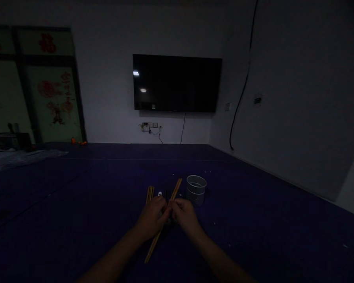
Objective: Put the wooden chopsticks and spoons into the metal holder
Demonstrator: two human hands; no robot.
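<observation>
A pair of wooden chopsticks [153, 248] slants through my two hands, its upper ends pointing away to the right. My left hand [152, 218] is closed around the middle of the pair. My right hand [185, 217] pinches it close beside the left fingers. More chopsticks [150, 193] lie just beyond my left hand, their lower parts hidden by it. A small white-ended item [159, 193] and a dark slim item show past my fingers, too dim to name. A grey metal cylindrical holder [196, 192] stands upright beyond my right hand, apart from it.
The dark blue floor [253, 228] carries a few tiny white scraps. Clear plastic sheeting [20, 159] and a dark box [14, 140] are at the far left. A television [177, 83] hangs on the back wall above sockets. A black cable [242, 92] runs down the right wall.
</observation>
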